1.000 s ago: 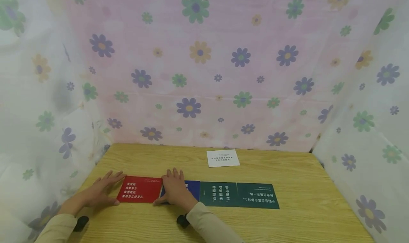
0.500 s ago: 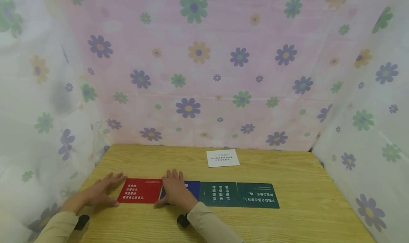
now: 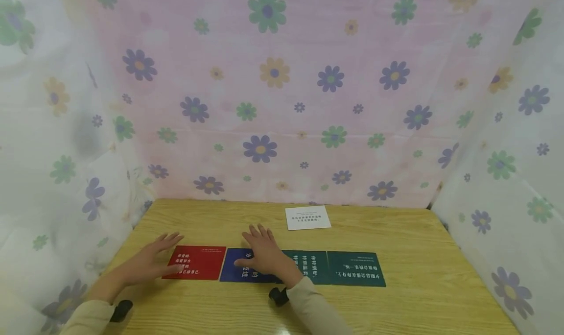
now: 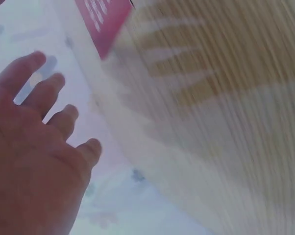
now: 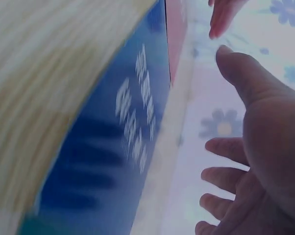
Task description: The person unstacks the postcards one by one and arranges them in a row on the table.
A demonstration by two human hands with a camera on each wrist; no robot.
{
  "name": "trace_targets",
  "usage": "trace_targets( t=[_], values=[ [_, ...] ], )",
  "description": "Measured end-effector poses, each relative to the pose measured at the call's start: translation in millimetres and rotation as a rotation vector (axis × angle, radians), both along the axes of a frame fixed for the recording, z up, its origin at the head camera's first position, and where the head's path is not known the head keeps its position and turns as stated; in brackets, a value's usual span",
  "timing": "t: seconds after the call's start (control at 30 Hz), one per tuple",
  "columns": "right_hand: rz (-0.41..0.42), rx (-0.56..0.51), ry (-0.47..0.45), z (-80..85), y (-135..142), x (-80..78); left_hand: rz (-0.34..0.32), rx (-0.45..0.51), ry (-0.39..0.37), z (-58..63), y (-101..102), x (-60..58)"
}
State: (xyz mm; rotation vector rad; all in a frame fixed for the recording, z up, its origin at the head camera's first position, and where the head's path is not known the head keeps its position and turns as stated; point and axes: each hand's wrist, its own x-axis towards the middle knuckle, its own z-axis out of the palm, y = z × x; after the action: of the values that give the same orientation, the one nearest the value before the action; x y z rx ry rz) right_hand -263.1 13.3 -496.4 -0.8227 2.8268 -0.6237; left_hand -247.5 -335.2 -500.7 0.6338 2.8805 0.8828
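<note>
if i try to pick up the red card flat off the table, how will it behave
The red card lies thin and flush on the wooden table, so it likely slides before a fingertip gets under an edge. It looks light and probably bends a little but keeps its shape. Flat, it won't roll or tip. The left hand hovers open at its near left corner.

blue card [image 3: 240, 271] — right part under right hand [image 3: 264, 254] | wrist views — motion-blurred

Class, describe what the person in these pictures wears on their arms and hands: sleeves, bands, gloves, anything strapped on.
Both arms wear long beige sleeves that end at the wrists. The left hand and the right hand are bare, with no gloves and no rings visible. A small black device sits at the right wrist, and a similar one at the left.
</note>
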Motion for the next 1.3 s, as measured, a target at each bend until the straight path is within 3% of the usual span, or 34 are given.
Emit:
trace_targets(
  t=[0.17, 0.27, 0.57, 0.67, 1.0, 1.3],
  values=[
    [-0.001, -0.068, -0.007, -4.4, 32, -6.4, -0.033, -0.021, 0.107, -4.0, 23, -4.8],
    [0.010, -0.113, -0.016, -9.7, 54, -8.9, -0.048, -0.026, 0.128, -5.8, 37, -4.7],
    [-0.012, -0.198, -0.005, -18.4, 122, -10.6, -0.072, -0.039, 0.073, -8.8, 88, -7.6],
    [-0.043, -0.196, -0.013, -19.8, 143, -11.6, -0.107, -0.038, 0.047, -6.2, 111, -11.5],
    [-0.098, -0.119, -0.002, -18.1, 194, -29.7, -0.212, -0.069, -0.026, -4.0, 191, -39.3],
    [-0.104, -0.054, -0.061, -19.9, 209, -55.2, -0.251, -0.117, -0.046, -14.5, 245, -73.0]
  ],
)
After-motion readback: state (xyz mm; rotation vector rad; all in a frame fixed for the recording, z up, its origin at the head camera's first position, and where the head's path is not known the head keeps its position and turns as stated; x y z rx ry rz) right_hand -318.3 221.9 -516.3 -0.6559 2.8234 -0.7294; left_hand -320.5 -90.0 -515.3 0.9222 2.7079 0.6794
